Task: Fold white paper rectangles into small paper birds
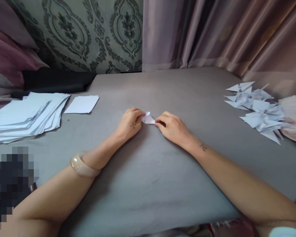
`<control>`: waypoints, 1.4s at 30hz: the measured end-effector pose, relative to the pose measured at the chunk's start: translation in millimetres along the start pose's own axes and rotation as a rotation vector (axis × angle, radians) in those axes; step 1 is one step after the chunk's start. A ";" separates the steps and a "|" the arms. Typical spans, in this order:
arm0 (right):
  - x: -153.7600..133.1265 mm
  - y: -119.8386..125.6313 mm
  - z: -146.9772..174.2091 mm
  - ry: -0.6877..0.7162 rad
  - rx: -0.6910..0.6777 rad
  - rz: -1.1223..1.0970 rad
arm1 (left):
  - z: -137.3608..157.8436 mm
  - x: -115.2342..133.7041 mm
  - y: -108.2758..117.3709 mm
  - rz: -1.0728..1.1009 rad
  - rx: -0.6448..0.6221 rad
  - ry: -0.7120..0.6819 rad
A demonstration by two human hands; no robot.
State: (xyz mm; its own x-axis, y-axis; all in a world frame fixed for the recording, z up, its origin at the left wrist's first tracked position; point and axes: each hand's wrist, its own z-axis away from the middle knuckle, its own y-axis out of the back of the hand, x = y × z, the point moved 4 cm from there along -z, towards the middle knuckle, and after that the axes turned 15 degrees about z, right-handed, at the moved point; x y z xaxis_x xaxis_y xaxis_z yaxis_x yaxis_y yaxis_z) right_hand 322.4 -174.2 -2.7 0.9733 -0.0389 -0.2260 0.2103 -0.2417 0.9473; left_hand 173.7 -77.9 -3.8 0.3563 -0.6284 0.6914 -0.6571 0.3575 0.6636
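Observation:
Between my two hands is a small piece of folded white paper (148, 119), with a raised flap near its top left. My left hand (131, 122) pinches its left side between thumb and fingers. At the right corner, the thumb and index finger of my right hand (172, 127) close on the paper's pointed tip. Both hands are low over the grey cloth surface (148, 184). Parts of the folds are hidden behind my left fingers.
To the left lie a stack of large white sheets (27, 113) and a smaller pile of paper squares (82, 104). A black folded cloth (59, 80) sits behind them. Several folded paper shapes with pointed ends (259, 108) are heaped at right, beside a pale bundle of fabric (293, 118).

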 end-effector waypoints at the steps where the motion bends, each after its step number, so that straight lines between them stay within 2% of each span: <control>1: 2.4 0.3 -0.8 -0.022 0.006 0.025 | 0.7 0.6 -0.5 -0.012 0.001 -0.006; 4: 9.9 0.5 -4.2 -0.079 0.029 0.065 | 4.0 5.5 -1.7 -0.012 0.001 0.028; 8: 16.1 0.8 -6.6 -0.118 0.083 0.032 | 8.9 13.1 -2.0 0.051 0.013 0.169; 15: 5.2 1.3 -0.4 -0.052 0.072 -0.142 | 14.2 20.1 -2.3 0.211 0.073 0.347; 21: -2.6 0.7 1.8 0.008 0.006 -0.125 | 11.2 20.8 -3.4 0.207 0.026 0.265; 30: -4.9 -0.4 -1.7 0.068 0.036 -0.041 | 9.9 16.0 -5.4 0.267 -0.005 0.171; 34: -0.4 0.5 -7.7 0.108 0.075 -0.037 | 7.9 16.2 -7.4 0.288 0.012 0.045; 37: 1.8 -2.8 -10.7 0.093 0.053 -0.093 | 5.4 14.6 -9.6 0.280 0.038 0.009; 42: 2.3 -2.0 -9.2 -0.035 0.100 -0.243 | 2.9 15.1 -10.9 0.266 0.073 0.061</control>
State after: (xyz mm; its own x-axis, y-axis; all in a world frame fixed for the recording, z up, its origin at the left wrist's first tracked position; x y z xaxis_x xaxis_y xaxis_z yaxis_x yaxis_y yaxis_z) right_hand 325.0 -164.9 -3.0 0.8911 -0.0011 -0.4537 0.4259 -0.3426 0.8374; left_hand 184.3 -93.3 -1.4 0.2025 -0.4758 0.8559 -0.7783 0.4522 0.4355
